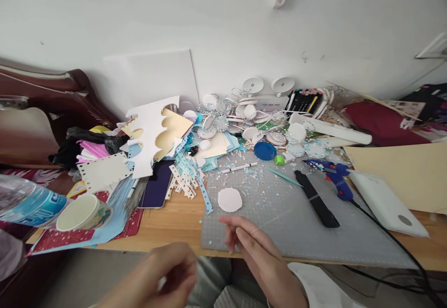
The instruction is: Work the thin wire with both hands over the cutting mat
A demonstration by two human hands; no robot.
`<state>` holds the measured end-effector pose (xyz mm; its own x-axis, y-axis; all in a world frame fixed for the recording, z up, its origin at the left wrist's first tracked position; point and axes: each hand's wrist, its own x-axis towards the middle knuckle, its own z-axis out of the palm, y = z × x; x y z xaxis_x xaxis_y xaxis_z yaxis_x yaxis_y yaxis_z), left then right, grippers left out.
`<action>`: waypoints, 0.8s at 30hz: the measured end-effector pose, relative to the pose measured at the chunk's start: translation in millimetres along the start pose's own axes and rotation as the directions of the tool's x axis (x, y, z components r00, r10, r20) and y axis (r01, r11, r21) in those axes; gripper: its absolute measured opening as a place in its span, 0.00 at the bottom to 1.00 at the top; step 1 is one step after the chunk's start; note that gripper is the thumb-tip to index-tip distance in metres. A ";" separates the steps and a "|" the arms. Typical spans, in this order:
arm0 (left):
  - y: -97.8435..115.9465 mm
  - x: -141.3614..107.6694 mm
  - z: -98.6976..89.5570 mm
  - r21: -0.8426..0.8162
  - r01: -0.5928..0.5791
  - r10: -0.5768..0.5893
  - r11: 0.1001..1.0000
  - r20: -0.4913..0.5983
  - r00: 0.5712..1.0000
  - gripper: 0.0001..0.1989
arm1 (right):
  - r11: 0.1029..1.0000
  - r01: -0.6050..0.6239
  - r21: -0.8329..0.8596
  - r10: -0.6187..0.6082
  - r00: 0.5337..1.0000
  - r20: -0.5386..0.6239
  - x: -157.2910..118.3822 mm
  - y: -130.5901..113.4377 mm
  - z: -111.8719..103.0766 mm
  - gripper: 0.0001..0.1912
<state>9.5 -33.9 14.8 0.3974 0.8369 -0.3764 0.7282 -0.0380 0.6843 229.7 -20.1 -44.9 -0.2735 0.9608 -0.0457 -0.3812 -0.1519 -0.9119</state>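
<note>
Over the front edge of the cutting mat (251, 159), my right hand (258, 254) has its thumb pressed against its fingers, with the index finger reaching forward. A thin pale strand (270, 222) runs from those fingers across the mat; whether it is pinched or only stuck to them is unclear. My left hand (167, 273), blurred by motion, is in front of the table with its fingers curled. What it holds, if anything, cannot be made out. Just beyond my right fingertips lies a white scalloped disc (230, 200), flat on the mat.
On the right lie a black cutter (317, 201), a blue glue gun (333, 177) with its cord and a white box (389, 203). White discs (249, 112) and paper scraps crowd the back. A paper cup (78, 212) and a bottle (33, 203) stand left.
</note>
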 end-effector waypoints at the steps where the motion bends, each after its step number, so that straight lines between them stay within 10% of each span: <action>1: 14.4 16.1 4.4 -0.036 -0.002 0.004 0.999 0.061 0.998 0.06 | 0.999 0.008 -0.042 -0.010 0.999 -0.033 1.4 -1.9 -4.5 0.15; 7: 45.8 81.3 33.3 -0.227 -0.157 0.192 0.961 0.141 0.971 0.06 | 0.978 0.183 -0.097 -0.201 0.951 -0.234 4.7 -15.6 -35.7 0.20; 11: 53.7 117.7 29.6 -0.434 -0.228 0.235 0.872 -0.037 0.971 0.08 | 0.983 0.179 -0.027 -0.174 0.897 -0.406 7.6 -28.5 -38.0 0.21; 13: 63.3 143.3 21.7 -0.707 -0.165 0.135 0.687 -0.100 0.986 0.07 | 0.980 0.188 0.070 -0.139 0.890 -0.435 12.1 -32.4 -33.1 0.21; 15: 72.5 171.1 13.8 -0.976 -0.039 -0.024 0.214 -0.045 0.999 0.05 | 0.978 0.142 0.152 -0.066 0.905 -0.421 18.2 -30.5 -25.3 0.22; 16: 75.9 184.5 10.8 -0.993 -0.016 -0.064 0.118 -0.024 0.998 0.05 | 0.981 0.092 0.171 -0.016 0.916 -0.402 21.4 -27.0 -20.6 0.22; 24: 71.5 239.9 17.3 -0.983 0.097 -0.218 -0.154 0.130 0.967 0.12 | 0.952 -0.297 -0.071 0.284 0.946 -0.153 30.7 19.9 19.1 0.23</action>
<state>166.5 154.7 -37.4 0.2977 0.7470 -0.5945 -0.6227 0.6240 0.4722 196.8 2.0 -56.7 -0.2321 0.9017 -0.3648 -0.2185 -0.4138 -0.8838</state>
